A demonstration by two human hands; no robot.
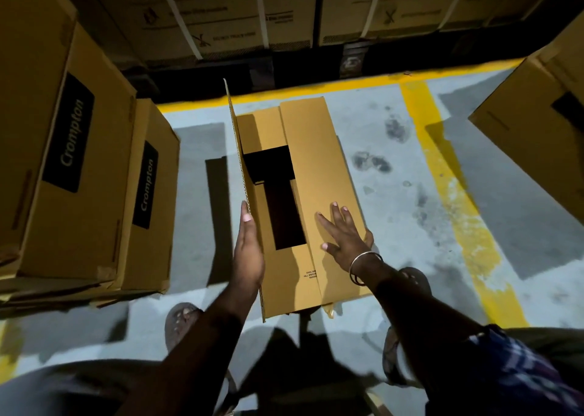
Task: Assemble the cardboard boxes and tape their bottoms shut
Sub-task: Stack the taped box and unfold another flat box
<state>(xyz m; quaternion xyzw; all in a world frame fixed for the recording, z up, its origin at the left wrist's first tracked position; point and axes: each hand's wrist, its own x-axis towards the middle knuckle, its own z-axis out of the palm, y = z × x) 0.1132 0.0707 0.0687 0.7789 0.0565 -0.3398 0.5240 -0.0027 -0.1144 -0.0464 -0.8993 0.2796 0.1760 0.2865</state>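
A brown cardboard box (pixel 316 150) stands on the grey floor in front of me, its flaps facing up. The right long flap lies folded flat, and my right hand (pixel 343 233) presses on it with straight, spread fingers. The left long flap (pixel 235 137) stands upright. My left hand (pixel 248 251) lies flat against that flap's outer side, fingers straight. Between the two long flaps a dark gap (pixel 278 194) shows the box's inside above the short flaps. No tape is in view.
Two stacked boxes marked Crompton (pixel 72 169) stand close on the left. Another box (pixel 537 131) juts in at the right. Strapped cartons (pixel 227 14) on a pallet fill the back. Yellow floor lines (pixel 455 194) run behind and to the right. My sandalled feet (pixel 181 320) are near the box.
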